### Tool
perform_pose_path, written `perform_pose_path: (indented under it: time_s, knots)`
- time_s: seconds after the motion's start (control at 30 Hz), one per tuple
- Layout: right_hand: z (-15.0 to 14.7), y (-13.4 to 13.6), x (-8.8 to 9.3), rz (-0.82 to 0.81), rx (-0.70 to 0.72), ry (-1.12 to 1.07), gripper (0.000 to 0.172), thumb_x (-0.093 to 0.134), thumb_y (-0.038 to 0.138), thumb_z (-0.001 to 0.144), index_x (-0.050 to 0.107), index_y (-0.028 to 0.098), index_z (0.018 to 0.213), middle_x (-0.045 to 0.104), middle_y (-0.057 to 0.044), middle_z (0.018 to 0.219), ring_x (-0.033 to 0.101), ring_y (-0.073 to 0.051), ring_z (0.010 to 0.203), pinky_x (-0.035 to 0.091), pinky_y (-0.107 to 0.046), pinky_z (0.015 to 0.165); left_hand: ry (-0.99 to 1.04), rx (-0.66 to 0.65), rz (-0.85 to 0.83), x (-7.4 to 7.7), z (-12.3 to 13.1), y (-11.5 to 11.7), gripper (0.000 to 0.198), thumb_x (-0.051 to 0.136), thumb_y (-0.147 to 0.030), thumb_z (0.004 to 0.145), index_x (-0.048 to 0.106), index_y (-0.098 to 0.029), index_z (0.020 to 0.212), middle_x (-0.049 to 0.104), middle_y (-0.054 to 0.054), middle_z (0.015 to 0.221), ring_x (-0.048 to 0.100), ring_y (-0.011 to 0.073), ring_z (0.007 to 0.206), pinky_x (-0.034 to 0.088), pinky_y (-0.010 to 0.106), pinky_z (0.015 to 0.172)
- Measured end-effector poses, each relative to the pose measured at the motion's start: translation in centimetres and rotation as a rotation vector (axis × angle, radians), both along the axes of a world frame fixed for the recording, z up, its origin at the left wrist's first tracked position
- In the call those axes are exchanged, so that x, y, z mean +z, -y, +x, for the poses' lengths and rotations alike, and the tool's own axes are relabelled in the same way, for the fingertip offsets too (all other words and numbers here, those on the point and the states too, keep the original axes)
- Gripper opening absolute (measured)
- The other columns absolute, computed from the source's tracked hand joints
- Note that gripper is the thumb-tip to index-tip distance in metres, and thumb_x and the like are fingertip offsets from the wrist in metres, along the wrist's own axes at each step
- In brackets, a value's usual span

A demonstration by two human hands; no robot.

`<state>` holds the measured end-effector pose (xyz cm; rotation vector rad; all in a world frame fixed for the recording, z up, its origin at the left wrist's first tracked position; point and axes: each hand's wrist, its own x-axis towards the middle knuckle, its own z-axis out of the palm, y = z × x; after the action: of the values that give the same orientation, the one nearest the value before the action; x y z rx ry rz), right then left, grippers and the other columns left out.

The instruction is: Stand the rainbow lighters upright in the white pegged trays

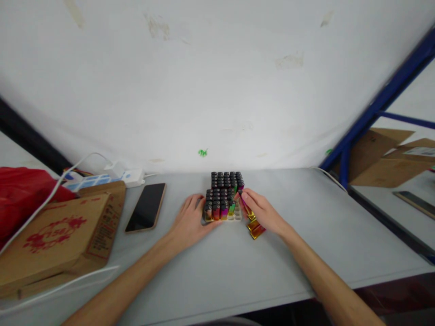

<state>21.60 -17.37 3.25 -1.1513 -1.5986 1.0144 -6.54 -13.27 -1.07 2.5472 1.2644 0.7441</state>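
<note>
Upright lighters with black tops stand in rows in a pale tray (233,220) on the table. A second block of lighters (227,177) stands right behind it. My left hand (192,222) grips the tray's left side, its thumb along the front edge. In my right hand (261,209), a purple and gold lighter (245,203) is pinched at the tray's right side, where several holes are bare. Below that hand a few loose lighters (256,230), gold and reddish, lie on the tabletop, partly covered by the fingers.
To the left lie a phone (147,207), a cardboard box (64,235), a red bag (23,199) and a white power strip (132,177) with cables. A white wall (217,90) rises behind the table. At right are a blue metal frame (345,165) and an open carton (377,158).
</note>
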Motion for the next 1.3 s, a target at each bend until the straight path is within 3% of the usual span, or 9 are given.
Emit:
perform_pose_path:
  time_s: [0.1, 0.2, 0.33, 0.67, 0.87, 1.0, 1.07, 1.13, 1.3]
  knots:
    - [0.9, 0.2, 0.6, 0.180, 0.005, 0.158, 0.060, 0.062, 0.082, 0.107, 0.073, 0.024, 0.095, 0.074, -0.006, 0.095, 0.070, -0.023, 0.089, 0.057, -0.035, 0.080, 0.013, 0.002, -0.004, -0.1, 0.0, 0.0, 0.064, 0.085, -0.069, 0.095, 0.072, -0.025, 0.139, 0.072, 0.018, 0.145, 0.067, 0.0440, 0.143, 0.057, 0.062, 0.125]
    - [1.3, 0.5, 1.1, 0.265, -0.011, 0.284, 0.052, 0.070, 0.071, 0.108, 0.076, 0.024, 0.085, 0.077, -0.006, 0.087, 0.070, -0.022, 0.080, 0.056, -0.035, 0.080, 0.017, -0.005, -0.009, -0.1, 0.0, 0.0, 0.066, 0.086, -0.068, 0.094, 0.071, -0.024, 0.141, 0.072, 0.018, 0.146, 0.066, 0.0440, 0.143, 0.056, 0.062, 0.126]
    - [1.2, 0.8, 1.0, 0.231, -0.087, 0.285, 0.041, 0.076, 0.063, 0.105, 0.082, 0.025, 0.090, 0.077, -0.003, 0.075, 0.065, -0.020, 0.064, 0.053, -0.033, 0.071, 0.013, 0.000, -0.020, -0.1, 0.0, 0.0, 0.068, 0.086, -0.067, 0.094, 0.070, -0.023, 0.143, 0.071, 0.019, 0.147, 0.066, 0.0453, 0.144, 0.056, 0.063, 0.126]
    - [1.4, 0.6, 0.4, 0.238, 0.108, 0.385, 0.044, 0.066, 0.066, 0.113, 0.085, 0.026, 0.108, 0.085, -0.008, 0.093, 0.075, -0.026, 0.079, 0.054, -0.033, 0.078, 0.043, -0.015, -0.019, -0.1, 0.1, -0.1, 0.065, 0.085, -0.069, 0.095, 0.071, -0.026, 0.142, 0.073, 0.017, 0.144, 0.067, 0.0440, 0.142, 0.057, 0.062, 0.125]
    - [0.9, 0.6, 0.4, 0.241, 0.118, 0.422, 0.050, 0.061, 0.071, 0.113, 0.079, 0.027, 0.098, 0.077, -0.005, 0.082, 0.065, -0.023, 0.070, 0.044, -0.031, 0.069, 0.036, -0.016, -0.010, -0.2, 0.0, -0.1, 0.066, 0.084, -0.070, 0.095, 0.071, -0.024, 0.141, 0.072, 0.018, 0.144, 0.067, 0.0438, 0.141, 0.057, 0.063, 0.124]
    - [0.2, 0.4, -0.1, 0.230, -0.005, 0.468, 0.067, 0.066, 0.082, 0.105, 0.065, 0.026, 0.069, 0.058, -0.001, 0.059, 0.043, -0.017, 0.054, 0.027, -0.030, 0.059, 0.060, -0.015, -0.006, -0.1, 0.1, -0.1, 0.065, 0.085, -0.071, 0.094, 0.073, -0.024, 0.137, 0.073, 0.016, 0.141, 0.068, 0.0435, 0.139, 0.058, 0.062, 0.123]
    - [1.3, 0.3, 0.2, 0.206, -0.001, 0.488, 0.073, 0.065, 0.081, 0.106, 0.059, 0.025, 0.061, 0.052, 0.001, 0.053, 0.038, -0.015, 0.052, 0.026, -0.030, 0.059, 0.053, -0.022, -0.015, -0.1, 0.1, -0.1, 0.064, 0.085, -0.071, 0.094, 0.073, -0.024, 0.136, 0.073, 0.017, 0.141, 0.068, 0.0434, 0.138, 0.058, 0.062, 0.122]
    - [3.4, 0.2, 0.8, 0.197, -0.021, 0.480, 0.070, 0.061, 0.075, 0.111, 0.064, 0.025, 0.063, 0.057, 0.000, 0.055, 0.043, -0.016, 0.053, 0.032, -0.031, 0.060, 0.044, -0.022, -0.022, -0.1, 0.1, -0.1, 0.064, 0.085, -0.071, 0.094, 0.073, -0.024, 0.135, 0.073, 0.017, 0.140, 0.068, 0.0434, 0.138, 0.058, 0.062, 0.122]
    - [9.6, -0.4, 1.3, 0.123, -0.120, 0.506, 0.043, 0.076, 0.066, 0.100, 0.087, 0.025, 0.095, 0.082, -0.007, 0.083, 0.068, -0.024, 0.071, 0.052, -0.036, 0.069, 0.037, 0.008, -0.018, -0.3, 0.0, -0.2, 0.067, 0.085, -0.074, 0.093, 0.074, -0.026, 0.138, 0.073, 0.017, 0.143, 0.067, 0.0435, 0.140, 0.056, 0.061, 0.124]
